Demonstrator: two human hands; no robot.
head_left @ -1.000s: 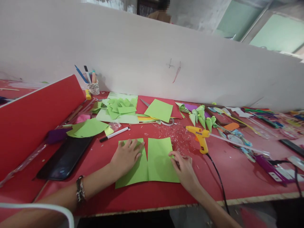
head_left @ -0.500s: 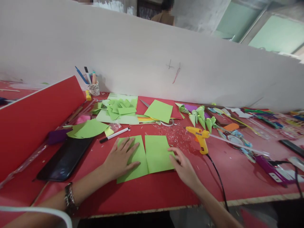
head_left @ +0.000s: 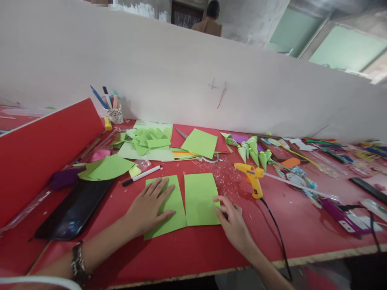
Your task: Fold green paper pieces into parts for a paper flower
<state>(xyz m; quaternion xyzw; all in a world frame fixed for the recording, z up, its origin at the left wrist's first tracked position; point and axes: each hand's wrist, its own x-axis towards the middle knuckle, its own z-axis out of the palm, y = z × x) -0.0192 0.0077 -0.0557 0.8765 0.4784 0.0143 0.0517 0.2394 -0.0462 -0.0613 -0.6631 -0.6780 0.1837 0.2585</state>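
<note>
My left hand lies flat with spread fingers on the left green paper piece, pressing it to the red tabletop. Beside it, a second green paper piece lies almost edge to edge, a narrow wedge of red showing between the two. At that piece's right edge, the curled thumb and forefinger of my right hand hold the paper; its other fingers are bent under and partly hidden. A black-capped white marker rests just beyond my left fingertips. To the right of my right hand lies a yellow glue gun with a clear glue stick.
Behind the papers are small green cut pieces, a green square over scissors, and rolled green cones. A black phone lies left, near a pen cup. A purple power strip sits right. A white partition stands behind.
The right green piece now lies straighter, squared up alongside the left one. My right hand has shifted slightly with its edge. My left hand stays flat; the camera view has moved a little.
</note>
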